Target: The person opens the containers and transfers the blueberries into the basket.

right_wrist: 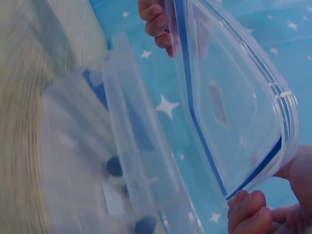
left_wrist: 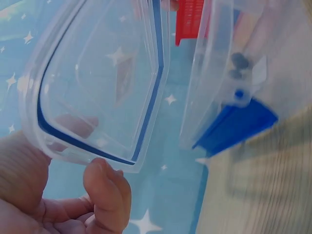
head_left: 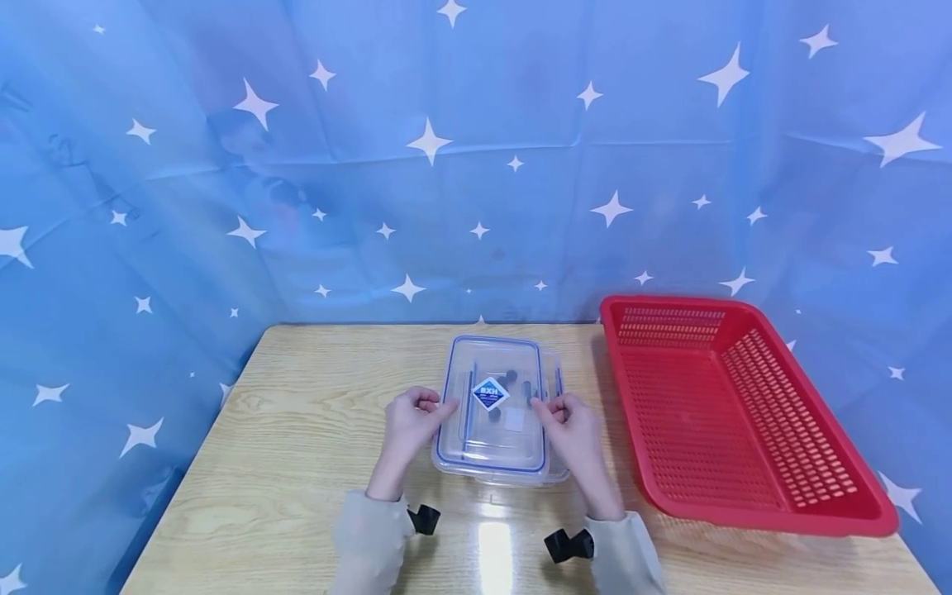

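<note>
A clear plastic lid with a blue sealing ring and a diamond-shaped label is held in both hands. My left hand pinches its left edge between thumb and fingers, and my right hand pinches the right edge. Both wrist views show the lid raised and apart from the clear food container, which stands on the table below. Inside the container are several small dark round things, a small white piece and a flat blue piece.
To the right on the wooden table stands a large red plastic basket with slotted walls. A blue curtain with white stars hangs behind the table and along its sides. Black wrist-worn devices stick out below both hands.
</note>
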Demonstrator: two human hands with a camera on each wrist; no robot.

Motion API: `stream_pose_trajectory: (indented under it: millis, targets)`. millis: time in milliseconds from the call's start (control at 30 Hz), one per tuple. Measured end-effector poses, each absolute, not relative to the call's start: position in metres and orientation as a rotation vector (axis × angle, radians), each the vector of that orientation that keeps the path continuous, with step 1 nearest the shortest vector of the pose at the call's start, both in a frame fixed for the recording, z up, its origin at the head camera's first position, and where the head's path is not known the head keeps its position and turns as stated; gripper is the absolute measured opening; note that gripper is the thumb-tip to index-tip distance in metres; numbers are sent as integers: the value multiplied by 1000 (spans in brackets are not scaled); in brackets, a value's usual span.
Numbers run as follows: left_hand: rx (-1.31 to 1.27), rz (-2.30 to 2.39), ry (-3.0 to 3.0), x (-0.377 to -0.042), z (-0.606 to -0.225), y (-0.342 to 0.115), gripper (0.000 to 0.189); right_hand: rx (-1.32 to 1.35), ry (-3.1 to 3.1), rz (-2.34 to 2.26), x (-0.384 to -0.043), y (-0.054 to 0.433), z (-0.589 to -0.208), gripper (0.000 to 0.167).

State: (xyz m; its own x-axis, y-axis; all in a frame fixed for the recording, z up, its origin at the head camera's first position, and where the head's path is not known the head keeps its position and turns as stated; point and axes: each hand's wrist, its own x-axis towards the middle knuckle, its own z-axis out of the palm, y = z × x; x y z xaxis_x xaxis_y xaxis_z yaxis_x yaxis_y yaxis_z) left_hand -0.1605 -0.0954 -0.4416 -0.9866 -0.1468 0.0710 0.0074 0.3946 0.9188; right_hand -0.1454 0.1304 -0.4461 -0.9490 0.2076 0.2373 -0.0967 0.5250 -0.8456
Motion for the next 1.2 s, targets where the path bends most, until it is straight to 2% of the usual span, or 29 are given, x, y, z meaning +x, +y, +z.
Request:
stream_pose_trajectory:
  millis: [467, 800, 1200]
  targets:
    - [212, -1559, -2537, -143, -433, -144, 28, 39, -2471, 1701, -142, 92, -440, 22]
    - [311, -1504, -2576, -132, -432, -183, 26, 208, -2477, 1776, -138, 56, -447, 30]
    - [456, -1503, -2619, -106, -438, -236, 33, 384, -2553, 1816, -123, 8, -458, 37]
